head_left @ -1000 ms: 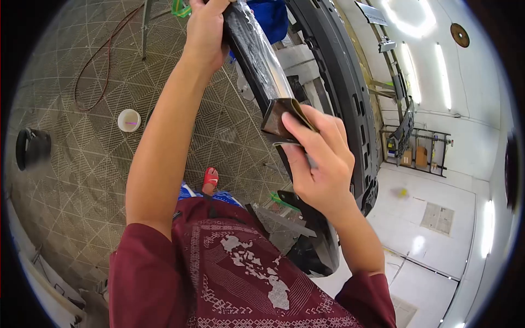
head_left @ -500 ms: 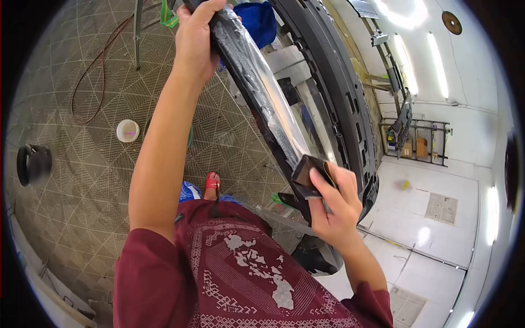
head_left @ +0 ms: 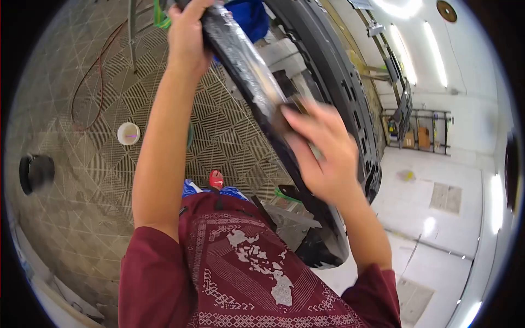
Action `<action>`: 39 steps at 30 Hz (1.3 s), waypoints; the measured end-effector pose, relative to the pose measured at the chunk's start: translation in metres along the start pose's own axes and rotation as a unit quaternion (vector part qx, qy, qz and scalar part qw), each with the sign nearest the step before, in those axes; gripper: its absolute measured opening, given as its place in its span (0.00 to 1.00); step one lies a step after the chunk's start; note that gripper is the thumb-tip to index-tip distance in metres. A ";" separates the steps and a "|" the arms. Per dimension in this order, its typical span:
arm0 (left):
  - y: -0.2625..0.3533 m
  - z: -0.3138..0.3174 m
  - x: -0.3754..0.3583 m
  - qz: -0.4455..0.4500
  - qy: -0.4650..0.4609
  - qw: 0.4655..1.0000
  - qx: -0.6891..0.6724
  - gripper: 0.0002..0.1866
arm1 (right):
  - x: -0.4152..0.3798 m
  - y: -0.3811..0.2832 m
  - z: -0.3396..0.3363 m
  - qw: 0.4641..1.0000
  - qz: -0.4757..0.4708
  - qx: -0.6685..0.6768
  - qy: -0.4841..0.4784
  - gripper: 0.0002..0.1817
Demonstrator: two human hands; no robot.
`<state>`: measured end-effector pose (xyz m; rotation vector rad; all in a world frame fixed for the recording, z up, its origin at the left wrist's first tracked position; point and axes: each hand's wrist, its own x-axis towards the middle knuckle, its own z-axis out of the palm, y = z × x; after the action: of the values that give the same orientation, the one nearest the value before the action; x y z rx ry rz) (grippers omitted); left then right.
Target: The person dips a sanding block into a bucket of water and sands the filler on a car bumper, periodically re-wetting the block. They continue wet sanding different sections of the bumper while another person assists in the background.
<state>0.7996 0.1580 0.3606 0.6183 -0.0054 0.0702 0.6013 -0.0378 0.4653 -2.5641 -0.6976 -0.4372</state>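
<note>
A long black car trim piece (head_left: 240,60) runs diagonally through the head view, its upper face glossy and wet-looking with greyish streaks. My left hand (head_left: 187,44) is wrapped round its upper end, and the fingertips there are partly cut off by the frame's top. Closed on a dark rectangular sanding block (head_left: 282,117), my right hand (head_left: 322,156) presses it against the streaked face about midway along. Both the block and the right fingers are smeared by motion. The lower end of the trim piece (head_left: 325,249) hangs beside my shirt.
A large black bumper (head_left: 333,65) stands just right of the trim piece. Blue cloth (head_left: 249,22) lies near the top. On the patterned floor (head_left: 93,180) are a white bucket (head_left: 128,133) and a reddish hose (head_left: 101,87). A metal rack (head_left: 418,131) stands by the far wall.
My right hand has slid the sanding block up along the trim piece, away from its lower end. My left hand keeps its grip, having shifted slightly left in view.
</note>
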 end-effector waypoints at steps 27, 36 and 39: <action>0.013 0.010 -0.003 -0.031 -0.027 0.999 0.027 0.21 | 0.007 0.022 -0.011 0.993 -0.038 0.107 -0.027 0.22; 0.018 0.017 -0.009 -0.051 -0.016 0.998 0.037 0.26 | 0.092 0.033 0.037 0.983 -0.091 0.143 0.069 0.12; 0.021 0.012 -0.003 -0.038 -0.035 0.996 0.075 0.28 | 0.099 0.036 0.040 0.981 -0.081 0.154 0.082 0.12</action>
<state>0.7951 0.1676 0.3825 0.7704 -0.0452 -0.0257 0.7095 -0.0061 0.4599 -2.1642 -0.8452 -0.5410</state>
